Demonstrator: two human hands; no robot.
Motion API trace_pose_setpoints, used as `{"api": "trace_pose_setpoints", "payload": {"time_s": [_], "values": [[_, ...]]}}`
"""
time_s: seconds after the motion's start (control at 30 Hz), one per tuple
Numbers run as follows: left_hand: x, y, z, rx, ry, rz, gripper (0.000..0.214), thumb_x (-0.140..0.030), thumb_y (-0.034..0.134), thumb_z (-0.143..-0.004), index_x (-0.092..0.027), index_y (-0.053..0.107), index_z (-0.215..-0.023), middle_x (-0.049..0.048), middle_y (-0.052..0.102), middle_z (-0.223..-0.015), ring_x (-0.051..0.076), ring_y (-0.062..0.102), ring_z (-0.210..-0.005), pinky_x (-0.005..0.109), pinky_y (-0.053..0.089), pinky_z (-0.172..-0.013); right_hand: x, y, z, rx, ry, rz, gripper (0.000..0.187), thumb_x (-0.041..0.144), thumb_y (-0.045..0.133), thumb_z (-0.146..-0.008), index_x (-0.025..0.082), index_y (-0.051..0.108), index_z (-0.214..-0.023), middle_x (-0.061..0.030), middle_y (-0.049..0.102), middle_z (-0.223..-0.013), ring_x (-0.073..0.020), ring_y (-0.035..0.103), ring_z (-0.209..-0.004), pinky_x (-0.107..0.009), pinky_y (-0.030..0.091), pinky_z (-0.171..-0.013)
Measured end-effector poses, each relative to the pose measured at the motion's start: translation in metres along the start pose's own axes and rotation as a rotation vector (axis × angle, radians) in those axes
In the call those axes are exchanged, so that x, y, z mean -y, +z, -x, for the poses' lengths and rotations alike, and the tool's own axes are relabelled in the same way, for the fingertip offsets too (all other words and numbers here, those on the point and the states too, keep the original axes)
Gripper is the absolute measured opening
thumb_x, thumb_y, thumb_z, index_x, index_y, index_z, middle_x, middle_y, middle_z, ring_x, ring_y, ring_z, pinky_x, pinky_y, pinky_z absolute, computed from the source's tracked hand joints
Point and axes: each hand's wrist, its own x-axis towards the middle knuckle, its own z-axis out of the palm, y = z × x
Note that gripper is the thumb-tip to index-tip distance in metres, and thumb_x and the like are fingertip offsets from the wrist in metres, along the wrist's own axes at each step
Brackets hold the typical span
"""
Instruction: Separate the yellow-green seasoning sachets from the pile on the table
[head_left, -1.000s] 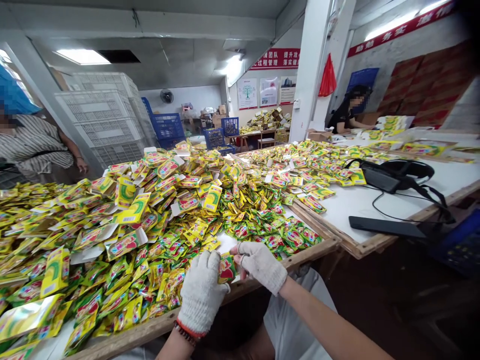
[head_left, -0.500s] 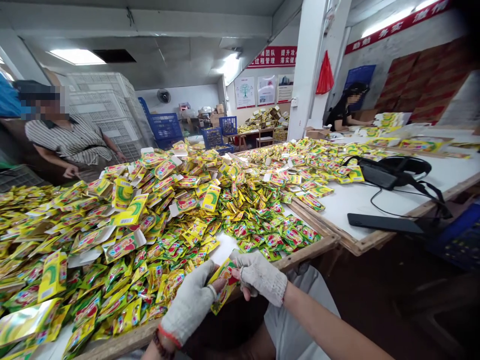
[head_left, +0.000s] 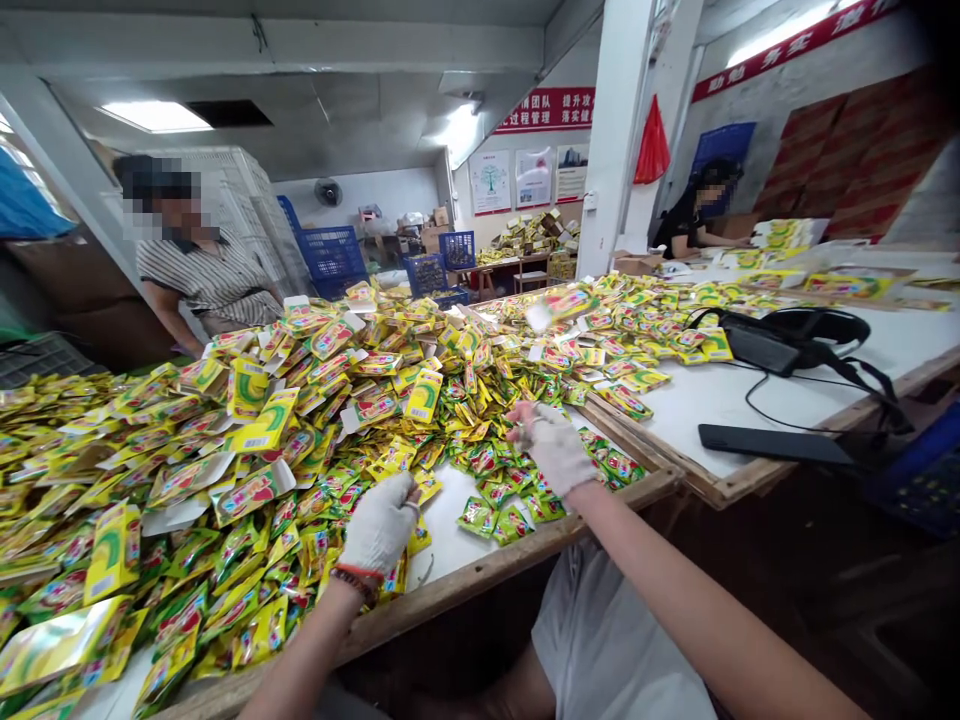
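Observation:
A deep heap of yellow-green sachets (head_left: 480,420) and small flat cartons (head_left: 262,425) covers the wooden-edged table (head_left: 525,555). My left hand (head_left: 379,525), in a white knit glove, rests on the sachets near the front edge, its fingers curled down onto a yellow sachet (head_left: 426,487). My right hand (head_left: 551,445), also gloved, is raised over the sachets to the right, fingers loosely apart and holding nothing. A blurred packet (head_left: 555,303) shows above the far pile. A bare patch of white tabletop (head_left: 450,525) lies between my hands.
A person in a striped shirt (head_left: 206,285) stands at the far left side of the table. Another person (head_left: 694,225) sits at the back right. A black bag (head_left: 795,340) and a flat black device (head_left: 772,445) lie on the right table. Blue crates (head_left: 334,255) stand behind.
Both hands held one packet together in front of me; now they have parted. The right hand swung up and forward, the left dropped onto the pile. The striped-shirt person moved right.

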Motion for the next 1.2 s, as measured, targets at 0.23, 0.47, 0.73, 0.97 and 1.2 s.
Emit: {"api": "trace_pose_setpoints", "payload": {"time_s": [0.23, 0.47, 0.73, 0.97, 1.2], "values": [[-0.010, 0.029, -0.022, -0.045, -0.018, 0.037, 0.015, -0.015, 0.050, -0.071, -0.016, 0.060, -0.082, 0.0119, 0.059, -0.096, 0.027, 0.051, -0.101, 0.044, 0.035, -0.092, -0.038, 0.036, -0.017, 0.379, -0.089, 0.804, 0.021, 0.014, 0.057, -0.074, 0.013, 0.063, -0.095, -0.0117, 0.062, -0.102, -0.0208, 0.056, -0.099, -0.030, 0.040, -0.091], [0.000, 0.010, -0.003, -0.150, -0.135, 0.444, 0.027, -0.029, 0.043, -0.083, -0.019, 0.050, -0.107, 0.0041, 0.063, -0.095, 0.017, 0.059, -0.092, 0.032, 0.049, -0.082, -0.033, 0.036, -0.012, 0.349, -0.085, 0.868, 0.016, 0.011, 0.055, -0.073, 0.014, 0.062, -0.086, -0.0112, 0.059, -0.099, -0.0197, 0.056, -0.088, -0.031, 0.041, -0.081], [-0.039, 0.018, 0.031, -0.097, -0.379, 1.524, 0.037, -0.023, 0.069, -0.063, -0.020, 0.049, -0.094, -0.0020, 0.062, -0.082, 0.011, 0.063, -0.069, 0.026, 0.054, -0.067, 0.000, 0.053, 0.033, 0.348, 0.015, 0.396, 0.014, 0.029, 0.061, -0.073, 0.014, 0.061, -0.075, 0.0039, 0.051, -0.059, -0.0082, 0.046, -0.054, -0.019, 0.036, -0.052], [-0.058, 0.021, 0.038, -0.107, -0.391, 1.696, 0.036, -0.030, 0.073, -0.065, -0.017, 0.050, -0.089, 0.0008, 0.064, -0.078, 0.014, 0.064, -0.069, 0.032, 0.054, -0.069, 0.010, 0.065, 0.048, 0.227, -0.068, 0.408, 0.011, 0.026, 0.063, -0.069, 0.015, 0.064, -0.071, 0.0014, 0.059, -0.066, -0.0109, 0.051, -0.064, -0.021, 0.040, -0.062], [-0.056, 0.027, 0.038, -0.202, -0.280, 1.431, 0.028, -0.041, 0.062, -0.075, -0.018, 0.049, -0.082, -0.0017, 0.058, -0.073, 0.009, 0.055, -0.059, 0.021, 0.046, -0.056, 0.006, 0.078, 0.063, 0.261, 0.116, 0.084, 0.038, 0.037, 0.060, -0.069, 0.014, 0.061, -0.099, -0.0096, 0.066, -0.094, -0.0200, 0.062, -0.082, -0.029, 0.051, -0.071]]}}
